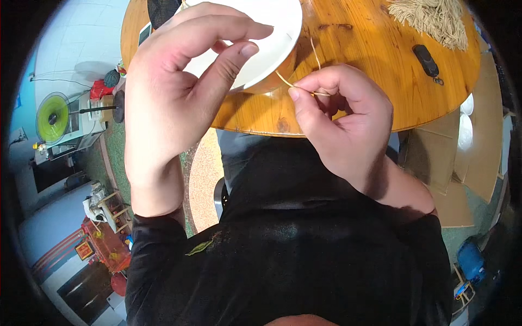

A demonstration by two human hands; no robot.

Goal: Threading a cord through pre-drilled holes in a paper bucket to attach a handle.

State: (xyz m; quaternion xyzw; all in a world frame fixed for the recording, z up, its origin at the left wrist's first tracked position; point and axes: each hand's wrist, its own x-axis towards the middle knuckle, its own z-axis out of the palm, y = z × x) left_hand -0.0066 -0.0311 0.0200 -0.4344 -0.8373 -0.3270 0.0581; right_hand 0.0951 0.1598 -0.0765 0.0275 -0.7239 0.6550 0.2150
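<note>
Between the thumb and forefinger of my right hand (348, 106) is a thin beige cord (285, 80); one strand runs up and left toward a white round vessel, another rises above the knuckles. My left hand (185, 81) is raised in front of the white vessel (274, 51), fingers curved, with a gap between thumb tip and forefinger tip. Nothing shows in that gap; its remaining fingers are mostly hidden. The vessel has a wide pale rim and stands on the round wooden table (359, 70), partly covered by my left hand.
A heap of beige cords (432, 22) lies at the table's far right, with a black key fob (426, 61) nearer. A phone (144, 33) sits at the left edge beside a dark mesh item (162, 12). Left stands a green fan (53, 118); cardboard (473, 163) covers floor at right.
</note>
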